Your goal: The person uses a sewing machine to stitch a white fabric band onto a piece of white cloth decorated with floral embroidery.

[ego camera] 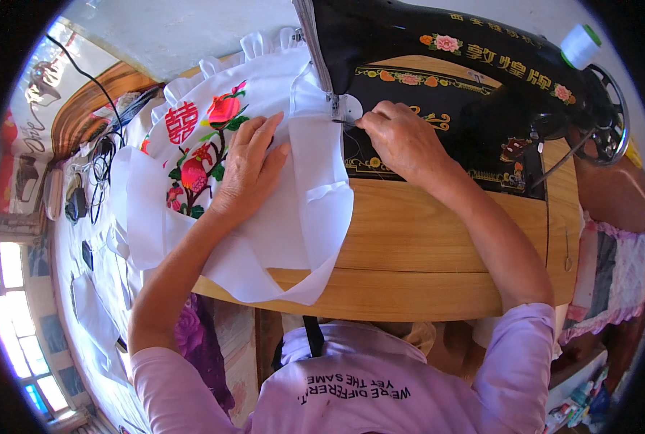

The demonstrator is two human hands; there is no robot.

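Note:
White fabric (271, 233) with a ruffled edge and red and green floral embroidery (195, 171) lies on the wooden sewing table. My left hand (252, 168) rests flat on it, fingers slightly apart, beside the embroidery. A white strip (317, 157) runs along the fabric's right side, its upper end by the needle area (335, 106) of a black sewing machine (436, 43). My right hand (390, 127) is just right of the presser foot, with thumb and forefinger pinched on a small dark item (349, 122), too small to name. Fine thread hangs below those fingertips.
A white thread spool (581, 47) stands on top of the machine, near the handwheel (612, 119). The wooden table top (420, 228) spans the front. Black cables (101, 163) and more white cloth (92, 309) lie at left. A lace-edged cloth (618, 276) is at right.

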